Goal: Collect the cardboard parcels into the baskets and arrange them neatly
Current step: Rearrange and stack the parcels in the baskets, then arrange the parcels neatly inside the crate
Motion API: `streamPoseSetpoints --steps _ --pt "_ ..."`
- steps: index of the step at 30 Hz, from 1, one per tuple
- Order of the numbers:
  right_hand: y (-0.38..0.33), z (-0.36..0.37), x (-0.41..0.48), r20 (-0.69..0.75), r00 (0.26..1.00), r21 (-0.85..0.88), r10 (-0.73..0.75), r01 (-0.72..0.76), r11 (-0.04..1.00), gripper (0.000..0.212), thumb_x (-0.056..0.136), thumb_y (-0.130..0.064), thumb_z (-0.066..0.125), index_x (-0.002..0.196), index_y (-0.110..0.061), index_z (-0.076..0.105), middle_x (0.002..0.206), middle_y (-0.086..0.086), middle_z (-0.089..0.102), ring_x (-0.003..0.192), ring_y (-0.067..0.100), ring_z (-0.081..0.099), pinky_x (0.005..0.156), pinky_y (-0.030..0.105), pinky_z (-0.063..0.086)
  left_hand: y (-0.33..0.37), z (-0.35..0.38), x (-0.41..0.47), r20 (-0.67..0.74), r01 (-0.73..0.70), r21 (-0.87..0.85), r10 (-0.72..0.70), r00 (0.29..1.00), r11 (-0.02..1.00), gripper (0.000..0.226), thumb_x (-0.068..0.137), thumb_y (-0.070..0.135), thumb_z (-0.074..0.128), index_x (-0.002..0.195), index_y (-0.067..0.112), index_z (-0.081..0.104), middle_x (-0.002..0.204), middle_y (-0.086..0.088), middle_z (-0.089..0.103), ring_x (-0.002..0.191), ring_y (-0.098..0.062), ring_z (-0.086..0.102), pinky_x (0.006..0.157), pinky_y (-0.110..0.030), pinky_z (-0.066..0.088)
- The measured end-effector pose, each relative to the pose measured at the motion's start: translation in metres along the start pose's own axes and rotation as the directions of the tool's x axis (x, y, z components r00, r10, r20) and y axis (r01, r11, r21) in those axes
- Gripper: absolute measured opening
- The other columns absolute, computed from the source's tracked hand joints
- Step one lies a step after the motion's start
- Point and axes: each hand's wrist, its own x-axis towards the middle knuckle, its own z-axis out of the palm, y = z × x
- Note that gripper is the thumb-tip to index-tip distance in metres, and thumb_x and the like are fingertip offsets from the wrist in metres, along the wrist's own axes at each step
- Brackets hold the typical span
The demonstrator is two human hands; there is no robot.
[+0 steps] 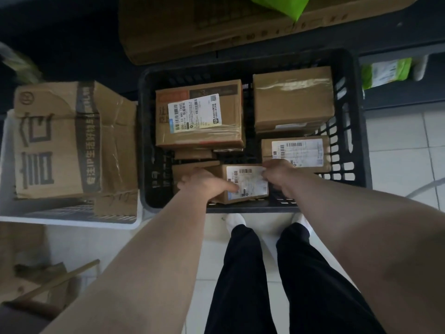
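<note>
A black slotted basket [356, 131] on the floor holds several cardboard parcels. At its near edge lies a small labelled parcel [248, 183]. My left hand [204, 183] grips its left side with the thumb on the label, and my right hand [279, 173] grips its right end. Behind it sit a large labelled parcel [199, 115], a plain taped parcel [292, 100] and a flat labelled parcel [297, 151]. To the left, a white basket [72, 220] holds a big printed cardboard box [57, 138].
A large flat cardboard box [204, 22] lies behind the black basket, with a green bag [281, 4] on it. A green-wrapped packet [385, 71] sits on a shelf at right. Cardboard scraps [48, 283] lie on the tiled floor at lower left. My legs stand before the basket.
</note>
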Motion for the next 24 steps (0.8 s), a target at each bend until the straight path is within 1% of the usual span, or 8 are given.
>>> streamPoseSetpoints --steps 4,8,11,14,16,18,21,24 --pt "0.001 -0.001 -0.001 0.092 0.995 0.041 0.033 -0.037 0.998 0.029 0.096 -0.015 0.05 0.125 -0.015 0.056 0.121 0.008 0.061 0.108 0.025 0.058 0.097 0.042 0.05 -0.004 0.005 0.0 0.075 -0.014 -0.165 0.026 0.997 0.986 0.122 0.056 0.047 0.091 0.151 0.014 0.021 0.145 -0.007 0.03 0.134 -0.03 0.038 0.112 -0.048 0.036" --pt "0.001 0.001 0.002 0.152 0.988 0.106 -0.03 0.014 0.994 0.026 0.099 -0.017 0.046 0.123 -0.011 0.055 0.117 0.008 0.061 0.102 0.02 0.057 0.088 0.034 0.049 0.007 -0.006 0.002 -0.038 -0.049 -0.214 0.041 0.998 0.976 0.138 0.037 0.064 0.089 0.149 0.017 0.022 0.14 -0.006 0.033 0.129 -0.026 0.039 0.11 -0.047 0.037" --pt "-0.002 0.007 0.008 -0.025 0.995 -0.137 -0.096 0.091 0.986 0.021 0.098 -0.026 0.051 0.108 -0.011 0.062 0.1 0.008 0.066 0.085 0.019 0.061 0.065 0.028 0.048 0.024 -0.006 -0.009 -0.114 -0.031 -0.234 0.005 0.993 0.972 0.141 0.036 0.071 0.087 0.146 0.017 0.017 0.137 -0.009 0.032 0.128 -0.028 0.037 0.11 -0.045 0.036" --pt "-0.002 0.001 0.013 -0.255 0.926 -0.452 -0.278 0.14 0.881 0.018 0.094 -0.019 0.055 0.111 -0.013 0.061 0.106 0.01 0.063 0.094 0.025 0.059 0.074 0.036 0.051 0.042 0.014 -0.02 -0.159 -0.075 -0.225 0.039 0.986 0.972 0.125 0.054 0.064 0.087 0.145 0.013 0.019 0.139 -0.013 0.033 0.129 -0.031 0.038 0.108 -0.043 0.035" --pt "0.0 -0.011 0.019 -0.217 0.905 -0.589 -0.365 0.177 0.789 0.042 0.091 -0.014 0.059 0.132 -0.015 0.051 0.138 0.013 0.048 0.124 0.029 0.047 0.097 0.044 0.044 0.048 0.031 -0.021 -0.108 -0.12 -0.18 0.102 0.989 0.976 0.114 0.07 0.06 0.08 0.15 0.01 0.016 0.147 -0.017 0.028 0.133 -0.034 0.036 0.109 -0.043 0.034" --pt "0.004 -0.025 0.024 -0.141 0.915 -0.731 -0.378 0.161 0.663 0.073 0.087 -0.008 0.063 0.15 -0.014 0.029 0.161 0.008 0.016 0.147 0.027 0.017 0.112 0.046 0.029 0.048 0.043 -0.014 -0.067 -0.134 -0.12 0.126 0.99 0.984 0.102 0.078 0.055 0.075 0.151 0.011 0.02 0.149 -0.018 0.025 0.134 -0.036 0.036 0.11 -0.044 0.034" --pt "0.01 -0.038 0.037 -0.086 0.928 -0.814 -0.363 0.145 0.562 0.095 0.081 -0.008 0.07 0.155 -0.015 0.011 0.163 0.004 0.002 0.149 0.025 0.005 0.115 0.049 0.024 0.045 0.054 -0.005 -0.071 -0.177 -0.022 0.175 0.982 0.984 0.086 0.079 0.046 0.077 0.145 0.013 0.031 0.143 -0.016 0.032 0.126 -0.034 0.042 0.105 -0.044 0.04" --pt "0.008 -0.045 0.047 -0.091 0.904 -0.878 -0.418 0.125 0.462 0.102 0.076 -0.016 0.076 0.154 -0.016 0.011 0.156 0.007 0.016 0.144 0.028 0.017 0.114 0.055 0.025 0.047 0.056 0.003 -0.112 -0.198 0.039 0.201 0.973 0.979 0.081 0.083 0.031 0.076 0.145 0.014 0.027 0.144 -0.017 0.03 0.129 -0.036 0.039 0.104 -0.043 0.039"
